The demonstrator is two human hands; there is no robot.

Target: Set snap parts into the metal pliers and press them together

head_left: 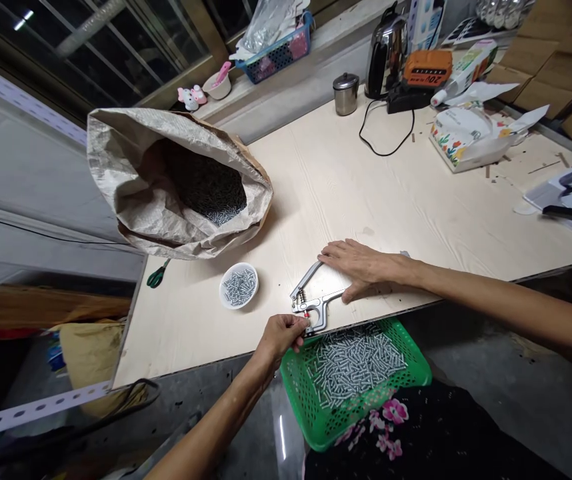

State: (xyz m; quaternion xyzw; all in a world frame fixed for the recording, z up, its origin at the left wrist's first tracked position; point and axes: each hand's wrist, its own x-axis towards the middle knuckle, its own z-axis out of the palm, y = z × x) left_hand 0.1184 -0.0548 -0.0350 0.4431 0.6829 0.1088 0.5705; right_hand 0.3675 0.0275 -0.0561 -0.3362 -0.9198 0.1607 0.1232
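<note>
Left hand: fingers pinched at the nose of silver pliers; any piece between them too small to tell. Right hand: fingers loosely around the spread handles. Lower right of the left fingers, green basket of metal pieces; ahead-left, white bowl, similar pieces; farther, sack, part-filled likewise.

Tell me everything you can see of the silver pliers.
The pliers look like grey metal, with a C-shaped head, a coil spring and a small red part. Their two handles are spread apart, running toward the right hand, which covers their ends. The left hand has its fingertips at the head, partly hiding it. They are at the table's near edge.
</note>
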